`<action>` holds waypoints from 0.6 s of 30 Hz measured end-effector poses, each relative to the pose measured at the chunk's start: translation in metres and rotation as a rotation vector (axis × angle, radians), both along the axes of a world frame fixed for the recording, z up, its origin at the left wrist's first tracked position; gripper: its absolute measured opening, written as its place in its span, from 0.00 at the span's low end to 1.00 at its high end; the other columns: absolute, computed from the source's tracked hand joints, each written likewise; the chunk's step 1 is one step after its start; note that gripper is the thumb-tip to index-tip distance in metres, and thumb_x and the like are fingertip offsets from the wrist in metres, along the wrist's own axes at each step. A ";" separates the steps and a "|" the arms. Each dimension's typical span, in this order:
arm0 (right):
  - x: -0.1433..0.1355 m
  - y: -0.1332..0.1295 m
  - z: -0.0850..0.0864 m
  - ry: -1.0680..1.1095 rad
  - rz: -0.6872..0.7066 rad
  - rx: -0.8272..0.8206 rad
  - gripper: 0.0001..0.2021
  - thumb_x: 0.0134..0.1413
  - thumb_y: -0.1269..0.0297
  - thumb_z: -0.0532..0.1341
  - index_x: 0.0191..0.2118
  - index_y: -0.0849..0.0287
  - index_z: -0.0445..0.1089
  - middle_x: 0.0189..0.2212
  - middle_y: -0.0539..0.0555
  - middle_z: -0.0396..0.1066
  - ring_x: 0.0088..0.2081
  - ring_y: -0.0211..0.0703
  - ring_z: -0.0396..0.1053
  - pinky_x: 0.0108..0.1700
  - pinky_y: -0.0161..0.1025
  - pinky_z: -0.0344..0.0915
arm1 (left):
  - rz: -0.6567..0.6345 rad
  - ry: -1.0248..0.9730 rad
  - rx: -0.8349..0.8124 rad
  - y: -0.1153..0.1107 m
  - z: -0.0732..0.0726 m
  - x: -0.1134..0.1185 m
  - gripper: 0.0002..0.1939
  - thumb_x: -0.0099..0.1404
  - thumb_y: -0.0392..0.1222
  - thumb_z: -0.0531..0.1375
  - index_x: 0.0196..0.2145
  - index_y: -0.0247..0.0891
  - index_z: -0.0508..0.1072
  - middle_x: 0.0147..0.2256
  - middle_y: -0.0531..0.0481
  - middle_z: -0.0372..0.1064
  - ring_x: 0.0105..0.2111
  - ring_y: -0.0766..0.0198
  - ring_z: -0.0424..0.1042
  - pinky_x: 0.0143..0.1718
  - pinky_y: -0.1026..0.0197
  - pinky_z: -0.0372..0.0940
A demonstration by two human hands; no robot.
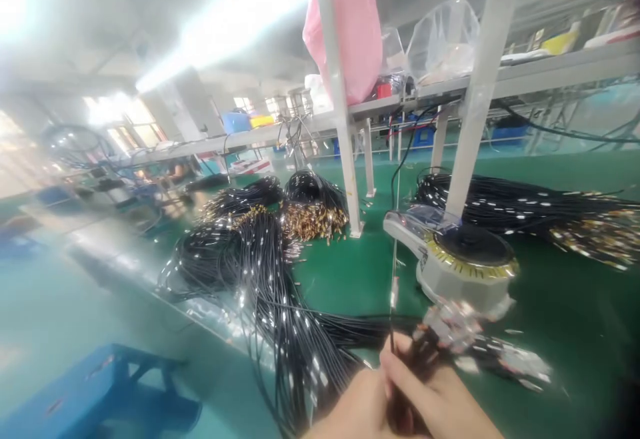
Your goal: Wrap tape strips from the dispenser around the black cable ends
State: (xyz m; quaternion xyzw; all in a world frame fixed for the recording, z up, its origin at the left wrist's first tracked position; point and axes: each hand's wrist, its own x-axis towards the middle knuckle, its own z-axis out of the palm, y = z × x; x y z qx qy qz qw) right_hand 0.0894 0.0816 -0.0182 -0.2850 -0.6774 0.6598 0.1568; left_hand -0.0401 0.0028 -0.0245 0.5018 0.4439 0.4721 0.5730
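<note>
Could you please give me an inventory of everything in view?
Black cable bundles: several, black with gold or silvery ends, across the bench
Bench: one, green top, centre to right
Round-topped device: one, white with black top and yellow rim, right
Pink bag: one, pink, by the shelf post
Shelf: one, grey-white, above the bench
Clear bags: at least two, transparent, on the shelf
Blue stool: one, blue, lower left
Ceiling light: one long strip, white, upper left
Background: too blurred to itemise
Left hand: one, bare, bottom centre, grip unclear
Right hand: one, bare, beside it, pinching a dark strand
</note>
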 end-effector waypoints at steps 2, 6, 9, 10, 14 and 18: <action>-0.002 0.005 -0.002 0.005 0.050 -0.034 0.24 0.57 0.41 0.56 0.27 0.59 0.70 0.26 0.52 0.69 0.31 0.44 0.67 0.39 0.39 0.66 | -0.037 -0.034 -0.002 0.000 -0.012 -0.011 0.46 0.46 0.48 0.74 0.60 0.40 0.63 0.47 0.41 0.71 0.46 0.47 0.72 0.47 0.50 0.65; 0.000 0.016 0.004 0.022 0.253 -0.050 0.21 0.55 0.47 0.60 0.23 0.61 0.68 0.26 0.52 0.68 0.32 0.40 0.65 0.42 0.38 0.64 | 0.096 -0.106 0.025 0.012 -0.009 -0.026 0.43 0.47 0.54 0.73 0.58 0.41 0.66 0.52 0.39 0.67 0.50 0.49 0.68 0.51 0.49 0.62; 0.000 0.018 0.012 -0.020 0.385 -0.064 0.16 0.52 0.55 0.61 0.21 0.61 0.67 0.24 0.51 0.66 0.30 0.39 0.63 0.39 0.37 0.62 | 0.036 -0.099 -0.075 0.026 0.015 -0.021 0.33 0.46 0.56 0.73 0.47 0.36 0.76 0.41 0.43 0.73 0.41 0.53 0.71 0.43 0.55 0.65; 0.000 0.016 0.014 -0.029 0.402 -0.079 0.15 0.51 0.56 0.61 0.21 0.61 0.67 0.23 0.50 0.66 0.30 0.39 0.63 0.38 0.38 0.62 | 0.045 -0.105 -0.105 0.030 0.023 -0.016 0.30 0.46 0.55 0.73 0.42 0.34 0.78 0.36 0.44 0.74 0.37 0.56 0.71 0.41 0.57 0.65; 0.000 0.006 0.005 0.092 0.184 -0.180 0.08 0.45 0.60 0.64 0.26 0.60 0.69 0.26 0.49 0.67 0.33 0.41 0.66 0.40 0.39 0.64 | 0.133 -0.110 -0.135 0.042 0.038 0.004 0.14 0.48 0.44 0.73 0.29 0.33 0.79 0.28 0.48 0.74 0.29 0.63 0.69 0.35 0.62 0.64; 0.019 0.009 -0.012 0.063 0.021 -0.177 0.20 0.38 0.64 0.71 0.40 0.60 0.71 0.26 0.47 0.67 0.30 0.38 0.65 0.34 0.35 0.63 | 0.260 -0.197 -0.121 0.046 0.036 0.008 0.11 0.51 0.43 0.71 0.28 0.34 0.78 0.27 0.48 0.75 0.26 0.65 0.69 0.29 0.64 0.61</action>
